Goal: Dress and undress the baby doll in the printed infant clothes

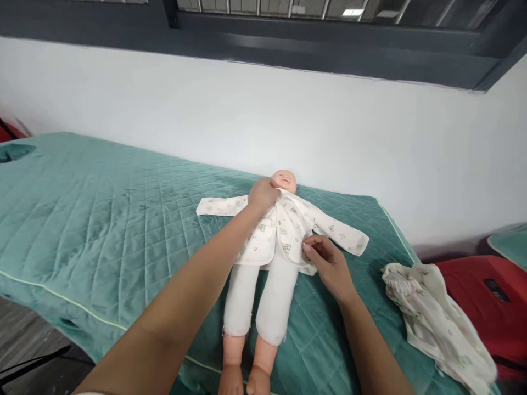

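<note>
A baby doll (276, 307) lies on its back with its head toward the wall. It wears a white baby shirt (263, 241) with small printed figures, its sleeves spread to both sides and its front parted below the chest. At the collar, under the doll's chin, my left hand (263, 193) is closed on the shirt's neck edge; the fingertips are partly hidden. My right hand (327, 262) pinches the shirt's side edge near the hem, just below the right-hand sleeve. White cloth covers the doll's legs down to the bare lower shins and feet.
A green quilted cover (123, 219) lies under the doll. Crumpled printed white baby trousers (436, 323) lie at the right edge, beside a red case (486, 302). Behind stands a white wall (230, 109) below a dark window frame (288, 44).
</note>
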Tool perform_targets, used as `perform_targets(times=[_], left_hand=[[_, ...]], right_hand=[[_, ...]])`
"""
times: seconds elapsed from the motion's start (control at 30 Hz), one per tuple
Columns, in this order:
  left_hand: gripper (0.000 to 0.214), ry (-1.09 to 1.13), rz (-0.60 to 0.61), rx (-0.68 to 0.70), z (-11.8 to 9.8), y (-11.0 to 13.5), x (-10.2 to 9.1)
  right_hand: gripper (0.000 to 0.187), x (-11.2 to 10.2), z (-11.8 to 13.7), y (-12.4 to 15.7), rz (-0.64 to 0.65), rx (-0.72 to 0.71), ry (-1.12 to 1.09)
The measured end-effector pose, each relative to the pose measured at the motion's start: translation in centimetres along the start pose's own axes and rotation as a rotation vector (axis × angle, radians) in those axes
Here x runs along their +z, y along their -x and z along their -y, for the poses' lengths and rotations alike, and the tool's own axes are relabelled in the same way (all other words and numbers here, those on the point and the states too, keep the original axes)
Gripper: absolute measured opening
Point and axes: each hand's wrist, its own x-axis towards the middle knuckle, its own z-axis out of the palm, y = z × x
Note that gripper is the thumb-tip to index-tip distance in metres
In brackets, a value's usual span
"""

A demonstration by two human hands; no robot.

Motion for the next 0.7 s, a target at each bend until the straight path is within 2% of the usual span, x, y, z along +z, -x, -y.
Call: perform_targets(times=[0.13,0.27,0.37,0.47,0.5,0.57,0.7], left_hand=[[0.012,0.104,0.059,0.001,0.2,0.0,-0.2],[0.017,0.202,0.084,0.042,1.0,1.7,-1.3],[0.014,0.209,-0.023,0.125,3.3,4.4,-2.2],[0.015,0.147,-0.177,0.168,6.8,8.1,-3.2],[0.016,0.109,-0.189,0.174,8.0,9.3,-3.6],[0.017,0.022,-0.134,0.166,10.0,11.6,-4.6],[0.018,-0.206,0.058,0.22,11.9,14.8,-6.3]], right_hand=[[0.032,0.6,-0.7,0.3,0.017,0.016,0.082],[0.033,1.2,-0.3,1.5,0.019,0.04,-0.007],[0.028,1.5,0.2,2.4,0.0,-0.021,-0.085],[0.017,1.6,0.2,2.9,-0.019,-0.123,-0.061],[0.012,1.6,0.2,2.9,-0.025,-0.162,-0.027],[0.01,1.6,-0.1,2.9,-0.021,-0.249,0.084],[0.041,1.9,-0.4,3.1,-0.007,-0.411,0.357]])
